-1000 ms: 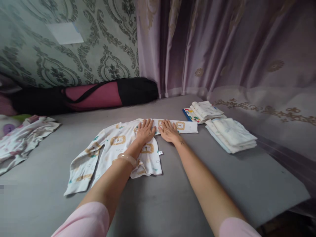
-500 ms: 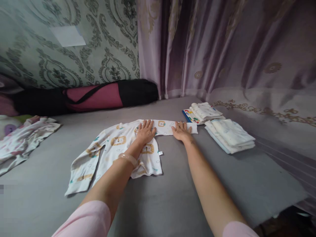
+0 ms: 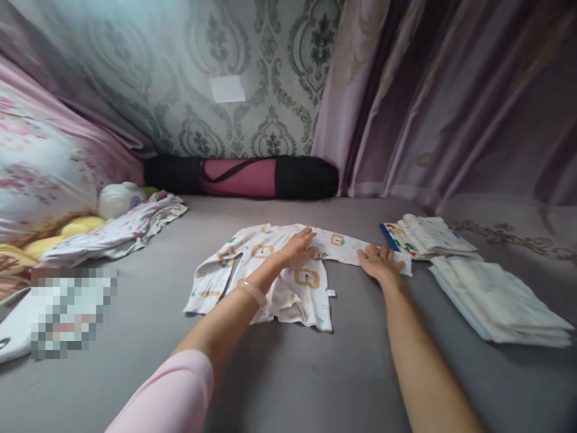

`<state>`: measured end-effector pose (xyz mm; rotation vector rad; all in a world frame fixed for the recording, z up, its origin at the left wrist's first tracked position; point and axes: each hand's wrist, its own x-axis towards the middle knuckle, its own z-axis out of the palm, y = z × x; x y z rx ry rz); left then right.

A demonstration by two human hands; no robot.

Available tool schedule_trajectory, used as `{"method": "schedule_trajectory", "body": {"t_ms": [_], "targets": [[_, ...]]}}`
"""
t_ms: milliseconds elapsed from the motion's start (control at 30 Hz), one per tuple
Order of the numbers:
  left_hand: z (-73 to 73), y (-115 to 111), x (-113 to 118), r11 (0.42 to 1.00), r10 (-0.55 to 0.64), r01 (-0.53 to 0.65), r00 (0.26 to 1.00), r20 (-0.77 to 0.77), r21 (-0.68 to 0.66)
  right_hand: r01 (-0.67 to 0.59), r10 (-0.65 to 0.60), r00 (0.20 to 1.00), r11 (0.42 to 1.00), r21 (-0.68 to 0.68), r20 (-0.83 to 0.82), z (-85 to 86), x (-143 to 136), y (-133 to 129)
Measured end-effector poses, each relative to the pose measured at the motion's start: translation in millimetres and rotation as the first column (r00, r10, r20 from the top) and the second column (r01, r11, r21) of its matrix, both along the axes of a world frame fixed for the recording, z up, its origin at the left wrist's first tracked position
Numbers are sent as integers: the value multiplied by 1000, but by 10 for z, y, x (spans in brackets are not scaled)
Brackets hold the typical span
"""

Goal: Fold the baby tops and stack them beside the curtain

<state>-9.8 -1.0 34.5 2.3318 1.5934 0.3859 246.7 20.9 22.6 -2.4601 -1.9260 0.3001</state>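
Note:
A small white long-sleeved shirt point(image 3: 265, 273) with a lion print lies spread on the grey sheet, its sleeves reaching out to both sides. My left hand point(image 3: 298, 248) is at the upper part of the shirt, near the shoulder of the right-side sleeve, with fingers extended; whether it presses the cloth or hovers just over it I cannot tell. My right hand point(image 3: 381, 263) rests flat, fingers spread, on that sleeve close to its cuff. Neither hand grips anything. The hem by the small white tag is a little rumpled.
Folded patterned cloths point(image 3: 435, 234) and a folded white pile point(image 3: 505, 300) lie at the right. A black and maroon long bag point(image 3: 243, 177) lies along the wall. At the left are a crumpled floral garment point(image 3: 121, 231), a plush toy point(image 3: 118, 199) and a floral pillow point(image 3: 45, 162).
The view has swung left, bringing the pillow and plush toy into sight. My left hand appears tilted and slightly lifted compared with lying flat before. My right hand stays on the sleeve.

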Motion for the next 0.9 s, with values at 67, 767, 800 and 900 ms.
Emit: {"method": "schedule_trajectory", "body": {"t_ms": [67, 767, 800, 900], "targets": [[69, -195, -269, 999, 8, -9, 1000, 27, 38, -31, 30, 999, 998, 51, 14, 18, -20, -10], [-130, -1328, -2007, 641, 768, -756, 630, 115, -134, -603, 597, 797, 784, 149, 86, 178, -1648, 170], [-115, -1335, -2009, 647, 762, -751, 640, 95, -132, -597, 591, 802, 790, 139, 86, 174, -1657, 190], [-56, -1364, -2009, 645, 762, -748, 645, 55, -157, -584, 580, 811, 810, 57, 80, 217, -1687, 234]]}}
